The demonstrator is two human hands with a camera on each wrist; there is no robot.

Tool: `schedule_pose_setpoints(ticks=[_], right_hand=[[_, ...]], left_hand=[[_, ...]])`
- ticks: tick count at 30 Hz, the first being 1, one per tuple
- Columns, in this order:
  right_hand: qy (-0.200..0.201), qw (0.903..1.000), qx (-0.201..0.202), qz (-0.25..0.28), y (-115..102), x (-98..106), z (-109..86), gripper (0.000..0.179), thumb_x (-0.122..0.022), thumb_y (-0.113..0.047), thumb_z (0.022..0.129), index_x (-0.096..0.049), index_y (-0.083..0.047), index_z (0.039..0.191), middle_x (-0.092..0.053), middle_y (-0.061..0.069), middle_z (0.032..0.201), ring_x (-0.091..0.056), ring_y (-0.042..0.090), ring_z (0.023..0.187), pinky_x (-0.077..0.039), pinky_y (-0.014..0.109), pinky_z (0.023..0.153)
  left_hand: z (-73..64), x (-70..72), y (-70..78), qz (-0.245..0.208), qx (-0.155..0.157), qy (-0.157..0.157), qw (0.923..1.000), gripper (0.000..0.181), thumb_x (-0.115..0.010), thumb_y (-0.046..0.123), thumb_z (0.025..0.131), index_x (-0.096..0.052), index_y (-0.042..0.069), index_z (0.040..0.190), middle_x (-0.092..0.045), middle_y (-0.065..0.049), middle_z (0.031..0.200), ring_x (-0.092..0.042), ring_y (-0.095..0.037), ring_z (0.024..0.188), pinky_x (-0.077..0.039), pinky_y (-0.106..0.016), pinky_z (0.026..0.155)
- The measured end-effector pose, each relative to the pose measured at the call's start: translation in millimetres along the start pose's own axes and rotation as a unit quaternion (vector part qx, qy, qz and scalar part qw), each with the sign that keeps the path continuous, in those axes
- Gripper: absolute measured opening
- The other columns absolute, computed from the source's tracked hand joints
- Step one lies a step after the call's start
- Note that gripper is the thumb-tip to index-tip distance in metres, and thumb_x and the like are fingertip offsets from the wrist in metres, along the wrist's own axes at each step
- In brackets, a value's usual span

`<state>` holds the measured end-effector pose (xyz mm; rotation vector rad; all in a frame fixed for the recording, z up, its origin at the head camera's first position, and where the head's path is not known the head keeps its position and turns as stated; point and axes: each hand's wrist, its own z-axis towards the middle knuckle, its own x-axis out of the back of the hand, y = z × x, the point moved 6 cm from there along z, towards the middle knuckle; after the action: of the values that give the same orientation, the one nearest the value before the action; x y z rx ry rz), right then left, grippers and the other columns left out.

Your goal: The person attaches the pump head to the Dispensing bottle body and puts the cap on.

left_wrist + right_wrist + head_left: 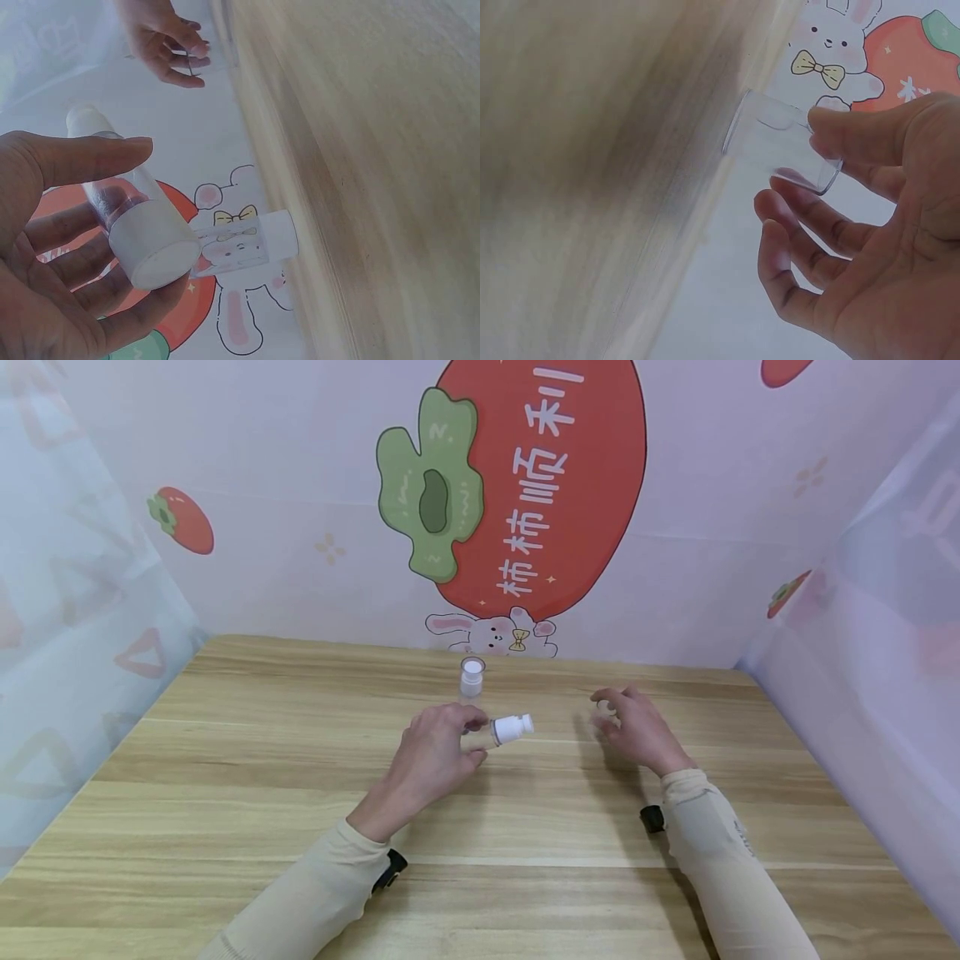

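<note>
My left hand [435,747] grips a small clear bottle with a white pump top [512,728], tilted nearly on its side with the pump pointing right. In the left wrist view this bottle's white base [155,244] faces the camera, thumb and fingers around the clear body. Off to the right, my right hand [641,731] pinches a clear plastic cap [784,142] between thumb and fingers, close over the tabletop. Behind the left hand a second bottle [472,678] stands upright, with a white top inside a clear cover; the left hand partly hides its lower part.
The wood-grain table [225,827] reaches back to a printed cloth backdrop [300,577] with persimmons and a rabbit. Cloth walls rise on both sides. A black wrist strap piece [652,818] shows at the right sleeve, another [390,870] at the left.
</note>
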<state>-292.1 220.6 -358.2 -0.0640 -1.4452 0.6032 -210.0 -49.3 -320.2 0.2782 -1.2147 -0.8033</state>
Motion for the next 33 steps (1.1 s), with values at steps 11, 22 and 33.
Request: schedule_pose_setpoints(ticks=[11,22,33], right_hand=[[0.005,0.9999,-0.005,0.007,0.7,6.3,0.3,0.036,-0.065,-0.009,0.098,-0.058,-0.001,0.133,-0.058,0.025,0.117,-0.059,0.043,0.108,-0.05,0.058,0.087],[0.022,0.9974,0.028,0.063,-23.6,25.6,-0.7,0.034,-0.065,-0.001,0.096,-0.058,0.001,0.129,-0.062,0.023,0.113,-0.065,0.036,0.1,-0.054,0.05,0.084],[0.03,0.9887,0.079,0.124,-52.4,38.1,-8.4,0.032,-0.068,0.002,0.093,-0.06,0.0,0.125,-0.065,0.014,0.114,-0.065,0.027,0.099,-0.056,0.046,0.086]], left_hand=[[0.0,0.2,-0.7,0.002,0.001,0.0,1.0,0.033,-0.087,0.002,0.075,-0.076,0.004,0.106,-0.076,-0.009,0.101,-0.071,-0.026,0.092,-0.058,-0.046,0.075],[0.2,-0.1,-2.6,-0.002,0.006,-0.003,1.0,0.033,-0.087,0.002,0.075,-0.076,0.004,0.107,-0.076,-0.009,0.101,-0.071,-0.026,0.093,-0.058,-0.045,0.076],[0.4,0.2,-3.2,-0.003,0.007,0.002,1.0,0.033,-0.086,0.001,0.075,-0.076,0.004,0.106,-0.076,-0.009,0.101,-0.071,-0.025,0.093,-0.058,-0.046,0.077]])
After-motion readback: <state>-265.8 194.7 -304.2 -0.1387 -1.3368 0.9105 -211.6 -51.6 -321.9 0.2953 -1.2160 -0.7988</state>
